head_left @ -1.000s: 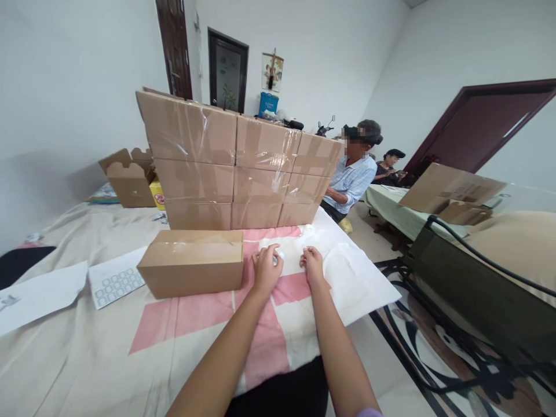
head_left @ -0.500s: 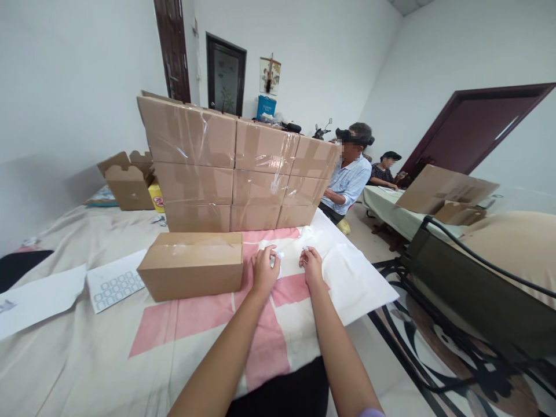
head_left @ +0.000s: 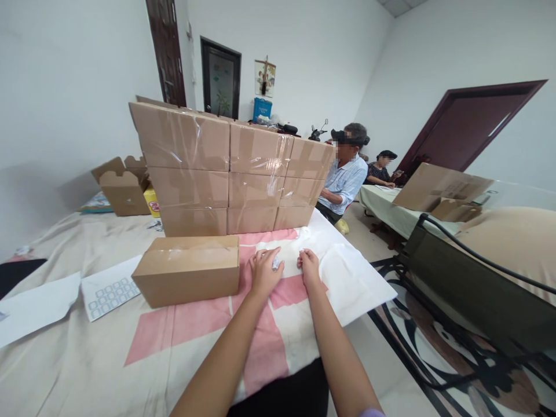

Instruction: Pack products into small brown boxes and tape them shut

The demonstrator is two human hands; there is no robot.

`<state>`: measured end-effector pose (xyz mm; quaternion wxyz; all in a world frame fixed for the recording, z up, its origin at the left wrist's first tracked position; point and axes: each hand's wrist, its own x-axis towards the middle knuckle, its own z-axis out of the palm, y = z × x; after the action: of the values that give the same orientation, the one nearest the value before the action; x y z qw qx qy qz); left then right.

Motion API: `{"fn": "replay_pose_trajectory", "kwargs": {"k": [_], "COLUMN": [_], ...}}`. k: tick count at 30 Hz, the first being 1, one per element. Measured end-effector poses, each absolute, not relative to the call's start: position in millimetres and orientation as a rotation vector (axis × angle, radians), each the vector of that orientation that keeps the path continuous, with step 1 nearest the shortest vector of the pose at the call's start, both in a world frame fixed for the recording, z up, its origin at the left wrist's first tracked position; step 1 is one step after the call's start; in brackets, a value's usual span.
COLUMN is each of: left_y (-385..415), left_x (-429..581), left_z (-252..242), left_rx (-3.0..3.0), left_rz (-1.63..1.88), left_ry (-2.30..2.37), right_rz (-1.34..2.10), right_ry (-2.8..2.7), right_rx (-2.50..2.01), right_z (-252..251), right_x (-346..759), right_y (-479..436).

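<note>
My left hand (head_left: 264, 272) rests on the pink and white cloth (head_left: 264, 341), just right of a closed brown cardboard box (head_left: 186, 278). Its fingers curl, and a small crumpled whitish piece (head_left: 275, 263) shows between thumb and forefinger. A little to the right, my right hand (head_left: 309, 267) is closed in a pinch. Something tiny and pale shows at its fingertips, too small to name. Behind both hands stands a stack of taped cardboard boxes (head_left: 256, 191), wrapped in clear film or tape.
Left of the box lie a sheet printed with small squares (head_left: 113, 289) and a white sheet (head_left: 41, 310). An open carton (head_left: 124, 194) stands at the back left. A white board (head_left: 365, 289) juts past the right edge. Beyond the stack a person (head_left: 345, 179) works; another sits farther back.
My left hand's forefinger and thumb have shifted slightly around the small whitish piece. My right hand's fingers have drawn closer together. The view has turned a little to the right.
</note>
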<state>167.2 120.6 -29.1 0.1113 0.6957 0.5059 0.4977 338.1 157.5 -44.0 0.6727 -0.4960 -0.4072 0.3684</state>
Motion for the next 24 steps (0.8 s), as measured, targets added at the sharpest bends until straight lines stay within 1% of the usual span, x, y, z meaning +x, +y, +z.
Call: {"fn": "replay_pose_trajectory", "kwargs": {"k": [6,10,18,24], "left_y": [111.7,108.2,110.9,115.7], "left_x": [172.5,173.3,167.7,165.7], "left_z": [-28.7,-25.9,-24.9,-29.8], "left_rx": [2.274,2.346,2.435,2.464], "left_rz": [1.198,1.076,1.065,1.136], "left_ry": [1.803,1.85,1.673,1.532], "right_rz": [0.799,0.792,0.793,0.792], "right_ry": [-0.903,-0.898,-0.898,-0.913], "right_rx": [-1.122,-1.128,-1.133,-1.131], "right_z": [-43.6,-44.8,-45.8,-47.6], "right_x": [338.0,337.9,337.5,336.9], "right_y": [156.7,158.4,160.6,161.4]}}
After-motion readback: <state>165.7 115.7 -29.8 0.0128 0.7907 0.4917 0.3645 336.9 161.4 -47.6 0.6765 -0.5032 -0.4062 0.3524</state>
